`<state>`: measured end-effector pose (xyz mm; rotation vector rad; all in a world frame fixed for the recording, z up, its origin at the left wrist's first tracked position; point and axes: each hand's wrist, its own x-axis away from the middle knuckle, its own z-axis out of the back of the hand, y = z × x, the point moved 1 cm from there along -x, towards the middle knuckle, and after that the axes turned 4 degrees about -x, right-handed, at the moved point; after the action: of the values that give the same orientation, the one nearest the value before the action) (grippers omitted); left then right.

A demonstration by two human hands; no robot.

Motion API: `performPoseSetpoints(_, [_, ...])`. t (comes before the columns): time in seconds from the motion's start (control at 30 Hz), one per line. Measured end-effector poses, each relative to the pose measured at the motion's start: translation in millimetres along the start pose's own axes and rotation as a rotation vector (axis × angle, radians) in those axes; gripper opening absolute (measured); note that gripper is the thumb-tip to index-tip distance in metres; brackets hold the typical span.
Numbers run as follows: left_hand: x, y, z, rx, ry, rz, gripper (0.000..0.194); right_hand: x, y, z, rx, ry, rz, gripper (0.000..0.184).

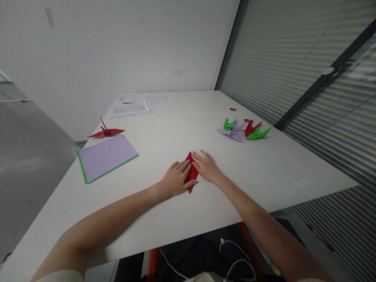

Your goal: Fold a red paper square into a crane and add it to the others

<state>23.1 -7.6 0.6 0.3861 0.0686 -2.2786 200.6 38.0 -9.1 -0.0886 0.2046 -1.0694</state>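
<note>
Touching the red folded paper (192,174) at the six o'clock side of the table (282,172), the left hand (175,179) and right hand (207,167) each show a loose grip, thumb and fingers apart! From that paper, folded cranes (235,133) cluster at two o'clock; a lilac sheet (107,156) lies at nine.

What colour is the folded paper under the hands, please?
The folded paper is red, clearest in the head view.

Through the camera I see folded paper (193,174) near the front of the table (182,129). Left of it lie stacked sheets (107,157), a crane (107,132) and documents (129,109) behind them; clustered cranes (234,133) sit back right.
</note>
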Motion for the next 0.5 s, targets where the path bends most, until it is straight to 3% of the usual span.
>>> performPoseSetpoints(0.17, [-10.3,-17.6,13.0,0.057,-0.004,-0.037,0.043,1.4,-6.9,-0.6,0.022,-0.004,0.069,0.048])
performPoseSetpoints(0.3, [-9.7,-28.6,5.4,0.015,-0.024,-0.081,0.051,3.1,-12.0,0.9,0.033,-0.020,0.102,0.047])
performPoseSetpoints(0.5, [-3.7,-29.3,-2.3,-0.042,-0.049,-0.043,0.057,5.0,-12.5,4.3,0.048,-0.018,0.109,0.048])
